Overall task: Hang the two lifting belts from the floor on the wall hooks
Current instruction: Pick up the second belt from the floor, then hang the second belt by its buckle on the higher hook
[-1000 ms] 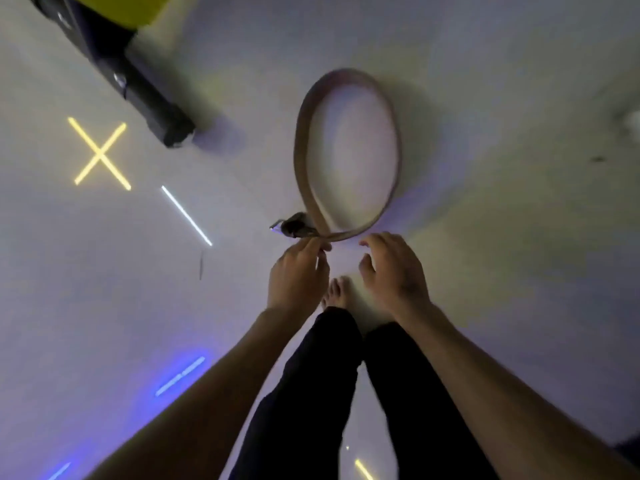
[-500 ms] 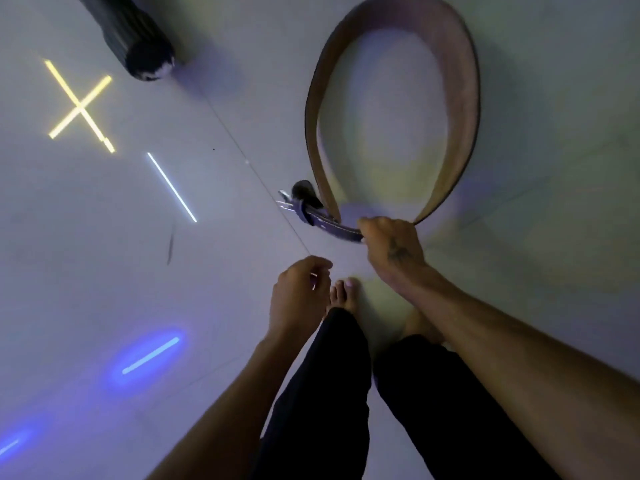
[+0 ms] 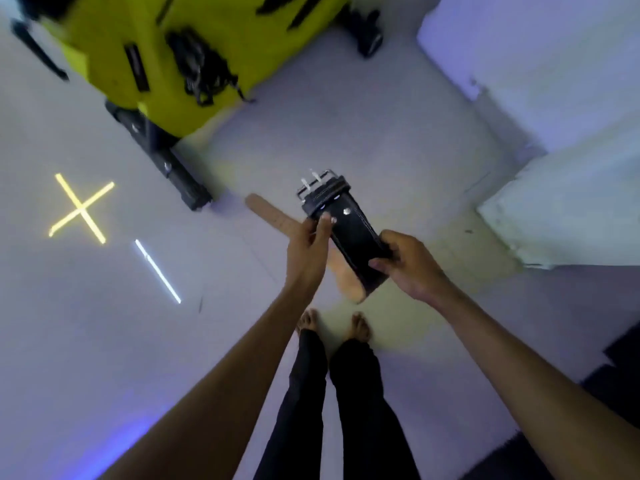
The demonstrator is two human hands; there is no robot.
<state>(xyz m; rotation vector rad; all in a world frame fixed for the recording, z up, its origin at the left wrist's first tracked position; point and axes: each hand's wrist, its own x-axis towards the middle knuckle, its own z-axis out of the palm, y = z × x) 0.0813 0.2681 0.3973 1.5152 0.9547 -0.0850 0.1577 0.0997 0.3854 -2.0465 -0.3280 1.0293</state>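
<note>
1. Belt (image 3: 349, 237) no longer lies as a loop on the floor (image 3: 346, 133); it is now lifted in front of the person, above the bare feet
2. Left hand (image 3: 308, 244), empty half a second ago, now pinches it near the rivets; right hand (image 3: 408, 265) clamps its wide part
3. Black stitched outside, tan inside, metal two-prong buckle (image 3: 317, 183) pointing away, tan tail end sticking out left

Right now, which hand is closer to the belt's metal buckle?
Left. The left hand pinches the lifting belt just below the buckle; the right hand grips the belt further down, away from the buckle.
</note>
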